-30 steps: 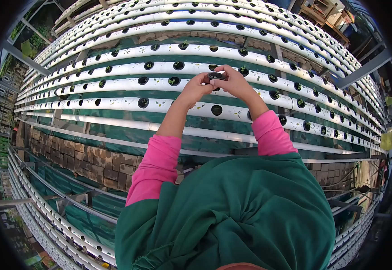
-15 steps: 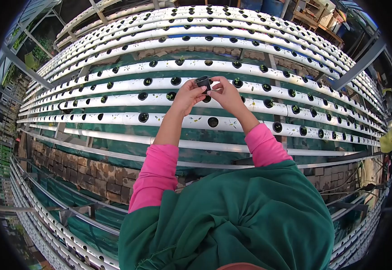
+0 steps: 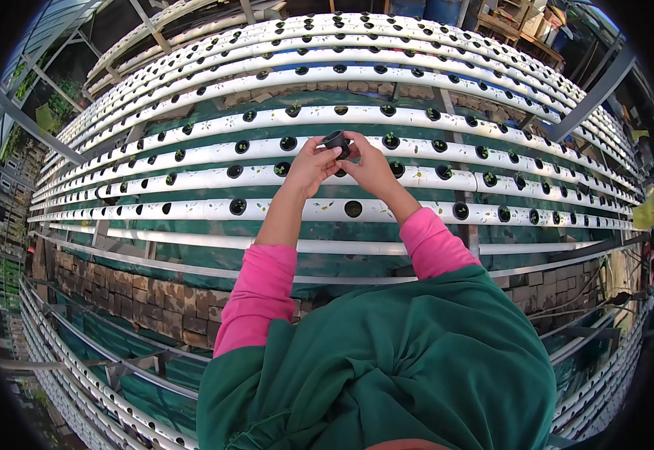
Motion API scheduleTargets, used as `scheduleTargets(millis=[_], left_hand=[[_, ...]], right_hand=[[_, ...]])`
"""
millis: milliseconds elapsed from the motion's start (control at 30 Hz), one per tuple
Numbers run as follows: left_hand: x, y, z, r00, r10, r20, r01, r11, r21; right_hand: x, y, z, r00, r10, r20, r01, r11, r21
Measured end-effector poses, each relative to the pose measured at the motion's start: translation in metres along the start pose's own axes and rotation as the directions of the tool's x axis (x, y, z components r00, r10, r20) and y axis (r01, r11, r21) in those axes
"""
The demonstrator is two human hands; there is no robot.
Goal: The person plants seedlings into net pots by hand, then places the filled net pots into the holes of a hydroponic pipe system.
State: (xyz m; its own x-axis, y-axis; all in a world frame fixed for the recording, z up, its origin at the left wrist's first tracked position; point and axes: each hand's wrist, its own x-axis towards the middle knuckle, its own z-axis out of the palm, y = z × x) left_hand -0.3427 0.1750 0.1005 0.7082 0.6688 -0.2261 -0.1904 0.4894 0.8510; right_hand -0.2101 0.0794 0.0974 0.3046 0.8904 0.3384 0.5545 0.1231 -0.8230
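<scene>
Black and small, the plant cup [image 3: 335, 140] is held up in the air by both hands. The left hand [image 3: 312, 163] is curled, and its fingertips pinch the left side of the cup. The right hand [image 3: 372, 166] is curled too, and its fingertips pinch the right side and the top edge. No fingers are spread wide. The cup is tipped, so its open mouth shows a little.

The cup is up above a long white pipe [image 3: 192, 178], over the third pipe from the near edge. Many such white pipes lie side by side in rows, and they go off to the left and right. Each pipe has round holes in its top. One hole [image 3: 353, 208] in the nearest holed pipe, just below the hands, is dark inside. Some holes farther off have cups with tiny green baby plants [image 3: 390, 139] in them.

Both arms wear pink sleeves [image 3: 263, 281]. A big green cloth [image 3: 387, 360] fills the bottom of the view. A green sheet [image 3: 154, 229] hangs under the pipes. Brown bricks [image 3: 154, 292] are stacked low on the left. A grey metal post [image 3: 589, 97] leans across the pipes at the upper right.
</scene>
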Motion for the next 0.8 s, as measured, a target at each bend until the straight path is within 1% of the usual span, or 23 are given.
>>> scheduleTargets(millis=[100,233,367,500,600,667,700,733,767,800], left_hand=[[0.003,0.001,-0.006,1.0,0.001,0.012,-0.002,0.999,0.035],[0.009,0.004,-0.01,0.999,-0.027,0.029,0.025,0.999,0.038],[0.015,0.006,-0.014,0.999,-0.033,0.04,0.031,0.998,0.059],[0.024,0.006,-0.017,0.998,-0.025,0.065,0.021,0.998,0.063],[0.032,0.005,-0.019,0.995,-0.037,0.091,0.029,0.996,0.089],[0.038,0.005,-0.018,0.993,-0.042,0.11,0.031,0.994,0.106],[0.041,0.005,-0.018,0.994,-0.029,0.108,0.01,0.985,0.171],[0.044,0.005,-0.017,0.994,-0.014,0.107,-0.012,0.972,0.235],[0.047,0.005,-0.017,0.993,-0.02,0.12,-0.008,0.972,0.236],[0.049,0.004,-0.018,0.992,0.0,0.127,-0.039,0.953,0.301]], right_hand=[[0.001,-0.007,-0.001,1.0,0.017,0.011,-0.017,1.0,0.018],[0.005,-0.007,-0.001,0.999,0.04,0.025,-0.041,0.999,0.028],[0.009,-0.001,0.004,1.0,0.015,-0.026,-0.015,1.0,0.012],[0.012,-0.001,0.01,0.997,0.053,-0.059,-0.054,0.998,-0.019],[0.014,0.003,0.009,0.992,0.101,-0.079,-0.1,0.995,0.011],[0.014,0.006,0.006,0.987,0.153,-0.049,-0.154,0.988,-0.027],[0.013,0.005,0.004,0.985,0.161,-0.062,-0.163,0.986,-0.031],[0.013,0.005,0.001,0.983,0.163,-0.085,-0.17,0.982,-0.079],[0.012,0.003,-0.001,0.981,0.164,-0.106,-0.177,0.976,-0.128],[0.012,-0.004,-0.004,0.973,0.179,-0.144,-0.195,0.976,-0.101]])
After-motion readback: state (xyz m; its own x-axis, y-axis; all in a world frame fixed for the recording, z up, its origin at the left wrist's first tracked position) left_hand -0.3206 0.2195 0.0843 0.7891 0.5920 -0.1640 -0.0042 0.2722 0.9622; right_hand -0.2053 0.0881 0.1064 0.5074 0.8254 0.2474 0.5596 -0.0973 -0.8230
